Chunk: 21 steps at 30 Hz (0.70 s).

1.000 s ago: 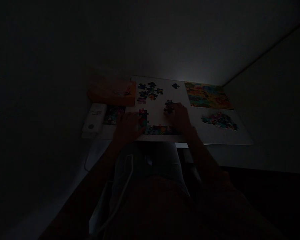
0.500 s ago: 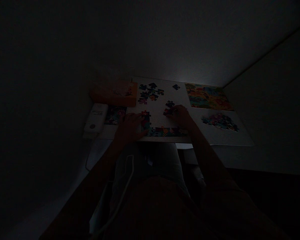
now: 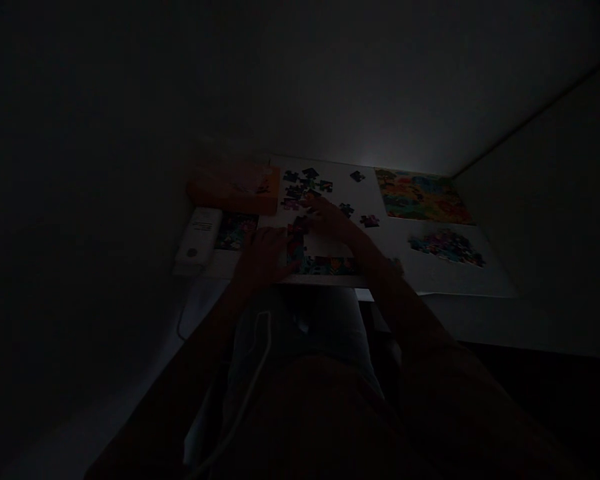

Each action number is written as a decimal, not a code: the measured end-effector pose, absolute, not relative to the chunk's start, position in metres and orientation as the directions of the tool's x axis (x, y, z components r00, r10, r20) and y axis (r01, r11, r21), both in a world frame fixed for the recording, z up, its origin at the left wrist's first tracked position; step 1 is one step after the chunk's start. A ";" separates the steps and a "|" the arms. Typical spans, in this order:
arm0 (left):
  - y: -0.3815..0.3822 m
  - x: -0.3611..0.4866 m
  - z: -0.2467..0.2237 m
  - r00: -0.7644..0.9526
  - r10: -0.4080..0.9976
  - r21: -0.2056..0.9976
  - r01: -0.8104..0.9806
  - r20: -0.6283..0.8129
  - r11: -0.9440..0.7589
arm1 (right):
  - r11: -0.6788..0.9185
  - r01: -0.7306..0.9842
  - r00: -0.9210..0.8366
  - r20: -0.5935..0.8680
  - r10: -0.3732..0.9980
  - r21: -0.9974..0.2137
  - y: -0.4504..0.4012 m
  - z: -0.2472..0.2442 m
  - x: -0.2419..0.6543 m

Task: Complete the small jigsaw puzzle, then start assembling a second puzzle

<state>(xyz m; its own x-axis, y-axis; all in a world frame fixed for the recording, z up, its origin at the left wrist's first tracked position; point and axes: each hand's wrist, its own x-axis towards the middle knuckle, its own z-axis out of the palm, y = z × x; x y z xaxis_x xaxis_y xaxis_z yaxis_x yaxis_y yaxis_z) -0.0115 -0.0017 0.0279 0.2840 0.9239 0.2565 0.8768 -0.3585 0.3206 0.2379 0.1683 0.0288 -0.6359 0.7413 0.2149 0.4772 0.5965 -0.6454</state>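
Note:
The scene is very dim. My left hand [image 3: 263, 257] lies spread on the white table, its fingertips and thumb against the left column of joined puzzle pieces [image 3: 295, 250]. My right hand [image 3: 333, 220] reaches across from the right, with a dark puzzle piece [image 3: 301, 225] at its fingers, over the top of that column. Its forefinger stretches toward a cluster of loose pieces [image 3: 295, 191]. A joined bottom row [image 3: 330, 265] runs right from the column, partly under my right forearm. Two loose pieces, one dark [image 3: 347, 210] and one purplish [image 3: 369, 221], lie right of that hand.
An orange box [image 3: 267, 193] stands at the back left, with a white device [image 3: 199, 237] and a dark picture card [image 3: 235, 231] before it. On the right are a colourful picture sheet [image 3: 425, 193] and a heap of pieces [image 3: 447, 247]. One piece [image 3: 357, 176] lies far back.
My right hand has moved left with the dark piece, from the middle of the board to the column's top. A purplish piece it covered now shows. My left hand stays put.

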 end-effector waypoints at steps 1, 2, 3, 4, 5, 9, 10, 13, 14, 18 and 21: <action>-0.002 -0.011 0.029 0.279 0.926 0.321 0.879 0.252 -0.353 | 0.614 0.525 -0.607 0.246 0.755 -0.589 0.164 0.029 0.233; -0.003 -0.011 0.030 0.276 0.929 0.319 0.882 0.247 -0.347 | 0.628 0.570 -0.588 0.270 0.762 -0.530 0.158 0.030 0.230; -0.003 -0.011 0.031 0.272 0.932 0.315 0.886 0.240 -0.340 | 0.639 0.604 -0.588 0.275 0.761 -0.477 0.148 0.031 0.229; -0.004 -0.010 0.032 0.268 0.935 0.310 0.890 0.234 -0.333 | 0.650 0.624 -0.605 0.260 0.753 -0.433 0.137 0.031 0.229; -0.004 -0.010 0.033 0.265 0.937 0.306 0.894 0.229 -0.328 | 0.663 0.634 -0.629 0.233 0.742 -0.398 0.126 0.032 0.231; -0.005 -0.009 0.034 0.272 0.935 0.300 0.894 0.226 -0.333 | 0.709 0.614 -0.700 0.177 0.692 -0.347 0.091 0.028 0.237; -0.005 -0.009 0.034 0.272 0.935 0.299 0.894 0.229 -0.334 | 0.715 0.607 -0.707 0.176 0.685 -0.347 0.088 0.027 0.236; -0.004 -0.010 0.032 0.269 0.934 0.293 0.897 0.234 -0.332 | 0.720 0.601 -0.717 0.164 0.678 -0.346 0.090 0.024 0.228; -0.004 -0.010 0.032 0.269 0.934 0.292 0.897 0.234 -0.331 | 0.717 0.606 -0.716 0.157 0.680 -0.344 0.093 0.024 0.225; -0.004 -0.010 0.030 0.259 0.936 0.300 0.897 0.237 -0.324 | 0.704 0.631 -0.710 0.124 0.693 -0.326 0.097 0.030 0.217; -0.004 -0.010 0.030 0.258 0.937 0.304 0.896 0.237 -0.324 | 0.713 0.630 -0.723 0.100 0.683 -0.308 0.094 0.033 0.218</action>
